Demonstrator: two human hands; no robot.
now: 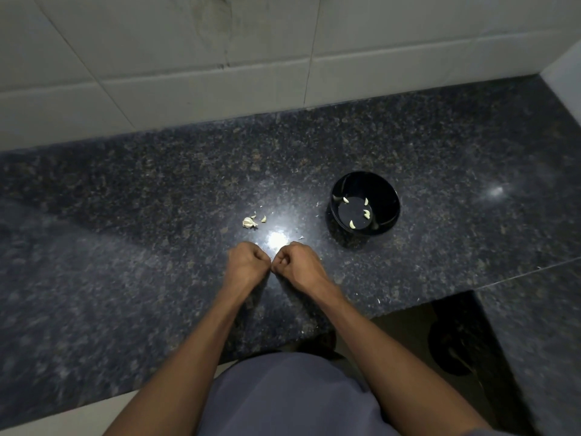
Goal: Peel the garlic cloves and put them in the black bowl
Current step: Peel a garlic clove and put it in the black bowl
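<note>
You are standing in a home kitchen. In front of you runs a dark speckled polished granite worktop [157, 190], its glossy face throwing back a bright spot of overhead light. Behind it rises a wall of large pale ceramic tiles [176, 51] with thin grout lines, the sort of splashback you find behind a kitchen counter. To your right the granite turns a corner into an L shape, another mark of fitted kitchen units. On the stone lie small pale garlic cloves and scraps of papery skin [250, 222], and nearby stands a round black bowl [364, 209] holding peeled cloves: food preparation.
</note>
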